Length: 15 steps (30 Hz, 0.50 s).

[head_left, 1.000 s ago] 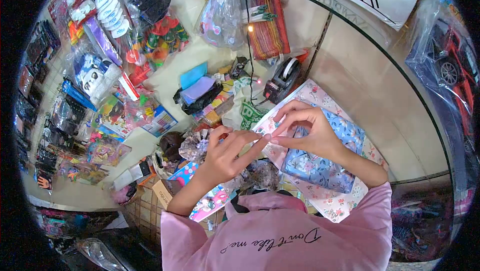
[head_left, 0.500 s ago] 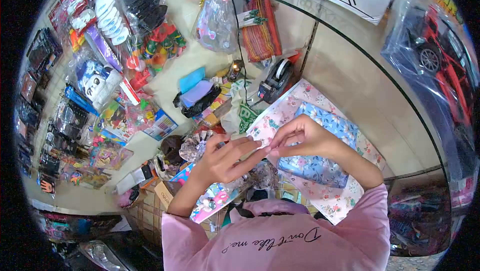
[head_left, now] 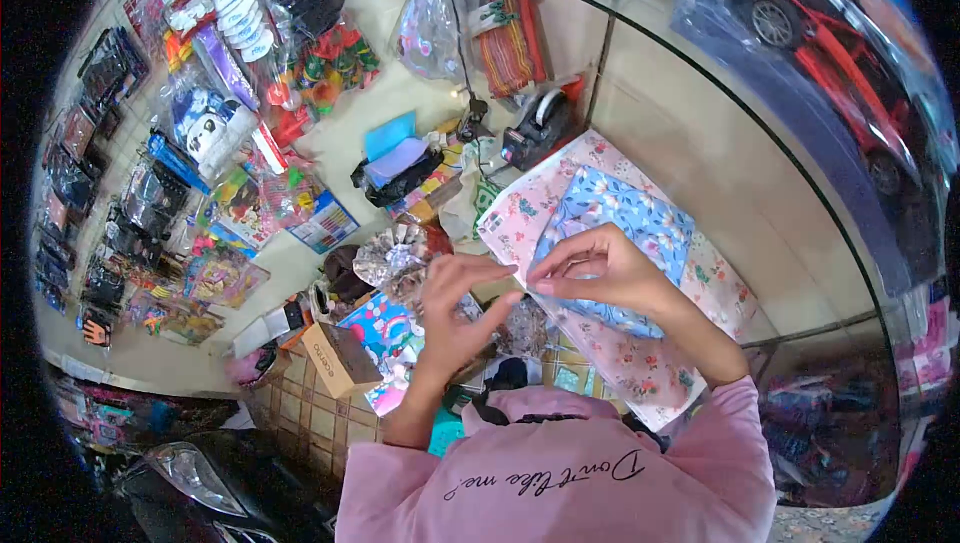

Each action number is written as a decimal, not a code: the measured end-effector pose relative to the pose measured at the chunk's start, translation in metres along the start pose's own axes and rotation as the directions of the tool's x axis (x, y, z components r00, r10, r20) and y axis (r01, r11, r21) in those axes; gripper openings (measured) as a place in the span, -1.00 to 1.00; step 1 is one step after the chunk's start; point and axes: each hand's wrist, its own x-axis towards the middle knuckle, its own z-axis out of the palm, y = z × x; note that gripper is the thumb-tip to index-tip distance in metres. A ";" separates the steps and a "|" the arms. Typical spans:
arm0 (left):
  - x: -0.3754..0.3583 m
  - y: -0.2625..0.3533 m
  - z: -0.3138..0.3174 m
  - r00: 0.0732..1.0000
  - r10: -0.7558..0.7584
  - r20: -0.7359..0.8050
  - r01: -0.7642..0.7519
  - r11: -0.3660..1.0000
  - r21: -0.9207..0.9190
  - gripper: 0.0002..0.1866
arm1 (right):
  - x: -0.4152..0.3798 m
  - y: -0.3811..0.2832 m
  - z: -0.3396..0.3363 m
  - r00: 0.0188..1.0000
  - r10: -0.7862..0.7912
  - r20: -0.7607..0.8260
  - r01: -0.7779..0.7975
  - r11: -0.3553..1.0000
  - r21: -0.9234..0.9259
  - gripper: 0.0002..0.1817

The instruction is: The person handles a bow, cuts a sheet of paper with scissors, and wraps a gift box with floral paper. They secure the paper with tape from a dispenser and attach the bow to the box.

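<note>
My left hand (head_left: 455,313) is raised with thumb and forefinger spread apart, and nothing shows between them. Close beside it, my right hand (head_left: 612,275) has its thumb and forefinger pinched together; whatever they hold is too small to make out. Under and behind my right hand lies a package in blue floral paper (head_left: 625,208), on a sheet of pink floral paper (head_left: 715,288). A black tape dispenser (head_left: 535,131) stands just beyond the sheet's upper corner.
Blue and purple items (head_left: 392,158) lie on black plastic left of the dispenser. A brown box (head_left: 338,358) sits at lower left. Packaged goods (head_left: 240,208) fill the left side. A glass edge (head_left: 765,123) curves along the right, with a boxed red toy car (head_left: 835,53) beyond.
My left hand's fingertips have come away from my right hand and opened. My right hand remains pinched. The view has shifted, showing more of the brown box and toy car.
</note>
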 end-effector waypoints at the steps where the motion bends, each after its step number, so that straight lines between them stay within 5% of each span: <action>1: -0.006 0.006 0.007 0.999 -0.033 0.008 0.034 0.999 -0.034 -0.73 | -0.007 0.001 0.002 1.000 -0.024 -0.008 0.023 0.999 -0.048 -0.79; 9: -0.029 0.039 0.028 0.993 -0.102 -0.053 0.099 0.994 -0.048 -0.85 | -0.048 0.011 0.015 0.967 -0.229 -0.112 0.199 0.953 -0.230 -0.80; 15: -0.038 0.036 0.033 0.982 -0.179 -0.053 0.173 0.980 -0.102 -0.88 | -0.049 0.017 0.016 0.968 -0.230 -0.102 0.190 0.933 -0.305 -0.76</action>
